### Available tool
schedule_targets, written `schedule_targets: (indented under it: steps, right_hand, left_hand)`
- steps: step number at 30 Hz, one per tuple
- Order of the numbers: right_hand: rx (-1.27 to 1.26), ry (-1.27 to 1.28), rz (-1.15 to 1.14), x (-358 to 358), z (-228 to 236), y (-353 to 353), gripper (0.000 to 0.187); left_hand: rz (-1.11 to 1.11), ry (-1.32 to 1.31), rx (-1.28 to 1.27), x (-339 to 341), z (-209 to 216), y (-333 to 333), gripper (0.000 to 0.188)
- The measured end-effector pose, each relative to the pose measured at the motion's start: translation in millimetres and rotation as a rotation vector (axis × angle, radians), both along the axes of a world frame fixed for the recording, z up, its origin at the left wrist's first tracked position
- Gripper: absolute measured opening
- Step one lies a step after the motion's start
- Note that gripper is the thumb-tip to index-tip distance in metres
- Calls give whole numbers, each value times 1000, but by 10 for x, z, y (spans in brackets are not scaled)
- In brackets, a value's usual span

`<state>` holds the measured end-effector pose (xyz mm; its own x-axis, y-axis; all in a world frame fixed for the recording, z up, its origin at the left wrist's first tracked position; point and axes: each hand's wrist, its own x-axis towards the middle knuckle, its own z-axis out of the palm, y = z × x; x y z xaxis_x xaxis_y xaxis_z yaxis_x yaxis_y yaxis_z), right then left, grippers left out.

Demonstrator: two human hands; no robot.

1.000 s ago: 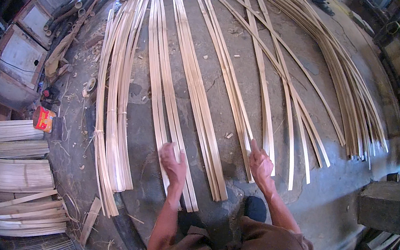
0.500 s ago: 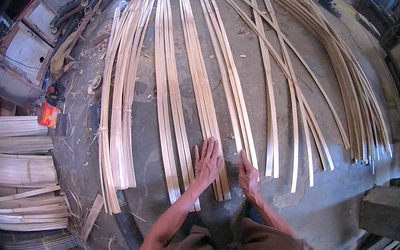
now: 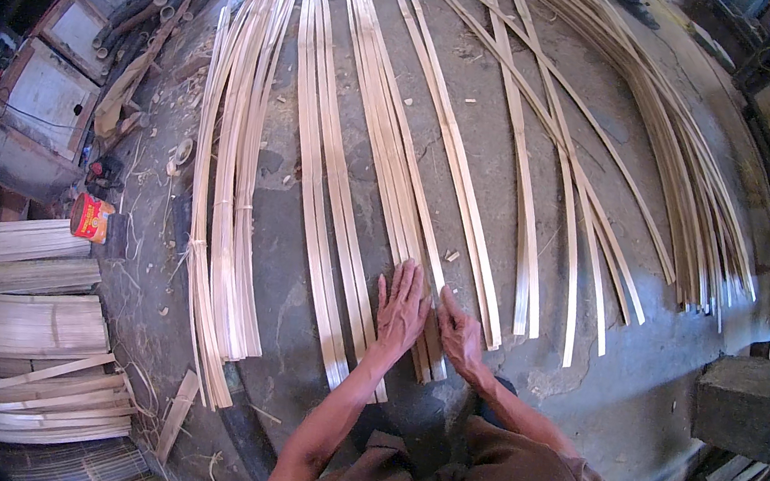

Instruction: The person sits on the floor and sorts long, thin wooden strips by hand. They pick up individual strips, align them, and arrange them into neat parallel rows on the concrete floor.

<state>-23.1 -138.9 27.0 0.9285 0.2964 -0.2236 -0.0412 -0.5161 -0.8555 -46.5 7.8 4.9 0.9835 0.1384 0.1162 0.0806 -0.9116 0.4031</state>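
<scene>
My left hand lies flat with fingers stretched over the near end of a group of long, pale bamboo strips on the floor. Just right of it, my right hand is closed around the near end of one bamboo strip, which runs along the group's right edge. Its fingertips partly hide that end. A pair of strips lies a little further right, apart from my hand. To the left, another narrow group of strips stretches away from me.
Thicker strip bundles lie at the left. Several strips cross each other on the right, before a large curved bundle. A red tin stands by stacked strips. A concrete block sits at the right.
My right hand has moved left, bringing its bamboo strip from beside the pair on the right to the edge of the middle group. My left hand has stayed on that group.
</scene>
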Motion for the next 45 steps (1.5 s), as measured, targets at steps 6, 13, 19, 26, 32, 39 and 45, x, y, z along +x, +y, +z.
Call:
schedule_targets:
  steps: [6, 13, 19, 26, 32, 39, 45]
  right_hand:
    - [-16, 32, 23, 43, 80, -52, 41]
    - [94, -53, -43, -34, 192, -24, 40]
    - [133, -178, -54, -62, 1, -27, 41]
    - [-32, 68, -26, -31, 333, -5, 42]
    - [55, -53, -27, -98, 142, -36, 42]
    - [12, -181, 94, -29, -105, -78, 41]
    - [-123, -68, 199, 57, -19, -113, 41]
  left_hand:
    - [-5, 17, 14, 6, -2, 16, 61]
    - [-18, 38, 6, -6, -8, 30, 63]
    - [-25, 30, 13, -5, -52, 35, 63]
    - [-15, 21, 0, -33, -35, 49, 63]
    - [1, 15, 9, -6, -73, 32, 64]
    - [8, -4, -24, -1, -73, 19, 62]
    - [14, -4, -39, -17, -75, 37, 61]
